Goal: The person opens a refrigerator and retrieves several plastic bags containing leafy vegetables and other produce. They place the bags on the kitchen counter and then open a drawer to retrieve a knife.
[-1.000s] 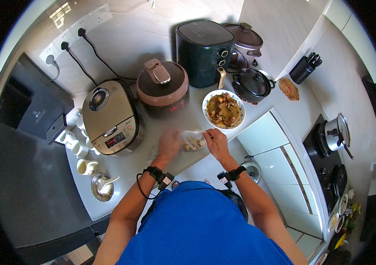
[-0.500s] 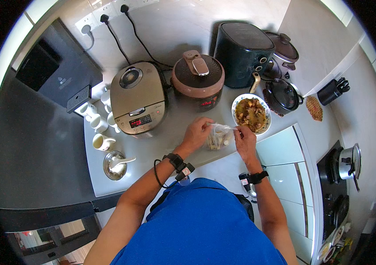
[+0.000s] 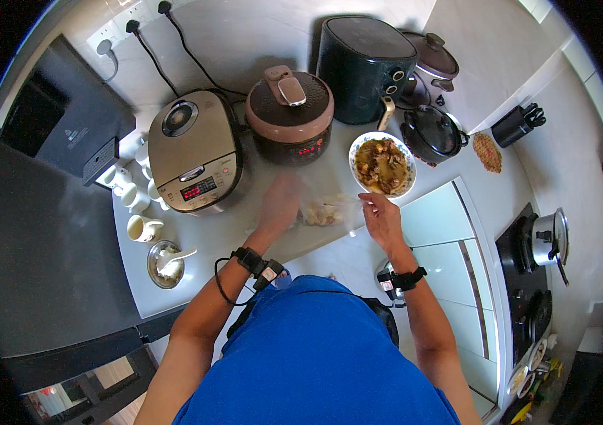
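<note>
A clear plastic bag (image 3: 324, 213) with pale, lumpy contents sits low over the counter's front edge. My right hand (image 3: 384, 221) pinches its right side between thumb and fingers, just below a patterned bowl (image 3: 410, 159) of brown stewed food in broth. On the bag's other side, my left hand (image 3: 282, 202) is smeared by motion. Its fingers cannot be made out, nor whether they touch the bag.
Behind the hands stand a rice cooker (image 3: 199, 152), a round pressure cooker (image 3: 291, 117) and a dark air fryer (image 3: 365, 67). A black lidded pot (image 3: 432, 133) is right of the bowl. Several mugs (image 3: 144, 228) and a metal bowl with a white spoon (image 3: 165, 265) line the left.
My left hand has moved left from the bag's top, where both hands held it, and is now blurred. My right hand keeps its pinch. The whole view has shifted slightly.
</note>
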A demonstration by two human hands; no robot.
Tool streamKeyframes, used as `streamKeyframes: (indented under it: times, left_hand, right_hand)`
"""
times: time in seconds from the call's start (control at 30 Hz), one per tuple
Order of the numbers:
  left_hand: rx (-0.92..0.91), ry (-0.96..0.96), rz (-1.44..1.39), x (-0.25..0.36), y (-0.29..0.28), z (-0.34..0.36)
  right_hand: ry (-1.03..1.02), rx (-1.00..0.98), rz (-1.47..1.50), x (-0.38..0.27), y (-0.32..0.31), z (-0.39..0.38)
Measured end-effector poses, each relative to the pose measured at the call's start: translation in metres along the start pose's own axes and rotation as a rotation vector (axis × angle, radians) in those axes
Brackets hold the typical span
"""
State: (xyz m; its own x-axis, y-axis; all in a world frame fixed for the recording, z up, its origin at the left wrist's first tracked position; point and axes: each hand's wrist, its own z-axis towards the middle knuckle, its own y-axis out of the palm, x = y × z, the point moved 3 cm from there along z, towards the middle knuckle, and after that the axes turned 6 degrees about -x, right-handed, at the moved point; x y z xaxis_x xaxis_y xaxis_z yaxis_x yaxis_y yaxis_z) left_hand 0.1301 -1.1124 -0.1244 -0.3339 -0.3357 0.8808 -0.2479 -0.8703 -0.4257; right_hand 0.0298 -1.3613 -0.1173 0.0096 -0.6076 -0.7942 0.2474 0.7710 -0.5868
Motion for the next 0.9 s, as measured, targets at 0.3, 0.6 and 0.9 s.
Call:
streamKeyframes:
  times: [0.3,0.6,0.9]
  left_hand:
    - [-0.082,0.203,0.165,0.042,-0.015,-0.026]
    - [-0.203,0.193,0.274,0.049,-0.032,-0.047]
    - [-0.111,0.053,0.190,0.046,-0.007,-0.037]
  right_hand:
    - [-0.318,-0.026,0.096,-0.070,-0.005,-0.008]
    - [-0.246,-0.369,-0.507,-0.025,0.035,-0.009]
    - [-0.240,-0.299,-0.617,-0.033,0.018,-0.006]
